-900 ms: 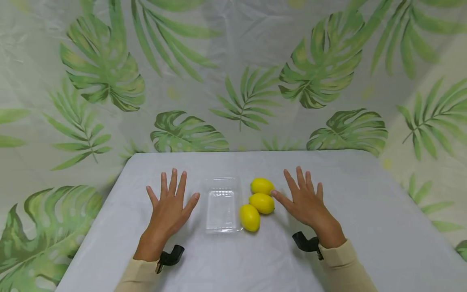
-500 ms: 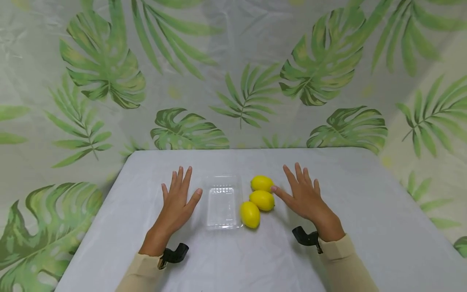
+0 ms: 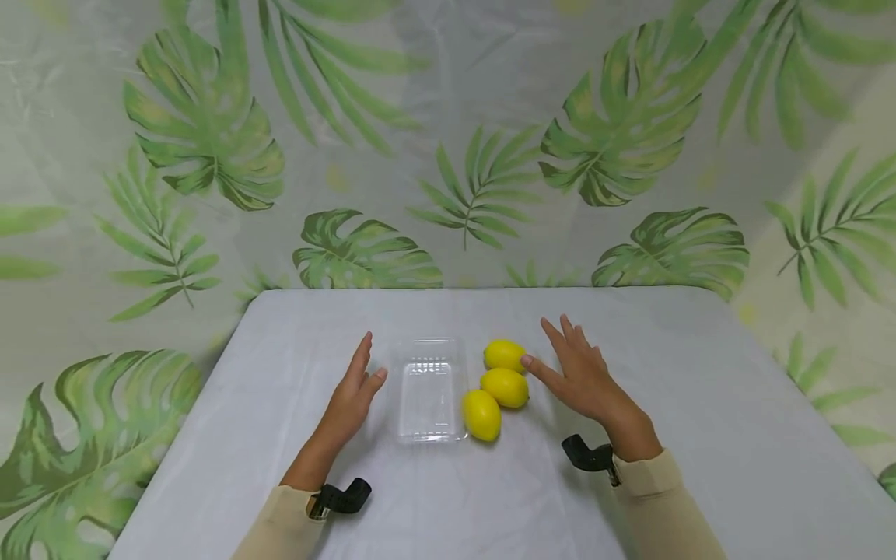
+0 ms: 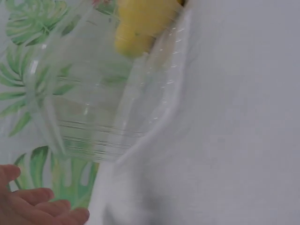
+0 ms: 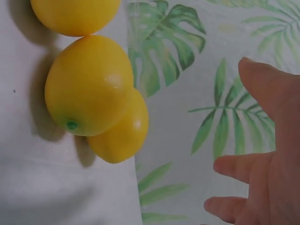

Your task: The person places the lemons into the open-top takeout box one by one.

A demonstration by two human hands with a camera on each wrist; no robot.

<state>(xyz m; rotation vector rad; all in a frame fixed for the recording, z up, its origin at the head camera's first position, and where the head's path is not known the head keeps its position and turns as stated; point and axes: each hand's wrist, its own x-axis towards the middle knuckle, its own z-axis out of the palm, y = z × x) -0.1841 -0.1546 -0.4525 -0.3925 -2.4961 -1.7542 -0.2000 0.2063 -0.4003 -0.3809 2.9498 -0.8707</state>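
Observation:
Three yellow lemons lie close together mid-table: a far lemon (image 3: 504,355), a middle lemon (image 3: 505,388) and a near lemon (image 3: 481,415). Just left of them is a clear plastic container (image 3: 428,400), its hollow side up, with nothing inside. My left hand (image 3: 350,404) hovers left of the container, turned on edge with straight fingers, holding nothing. To the right of the lemons, my right hand (image 3: 586,379) is held with its fingers extended. Its thumb tip overlaps the far lemon in the head view, but the right wrist view shows a gap between hand and lemons.
A white cloth covers the table (image 3: 448,498). Behind it hangs a leaf-printed curtain (image 3: 392,155). Each wrist carries a small black camera mount, the left mount (image 3: 344,495) and the right mount (image 3: 586,453).
My left hand has turned from palm down with spread fingers to on edge, and shifted right toward the container. The right hand's fingers have drawn closer together. Lemons and container stay put.

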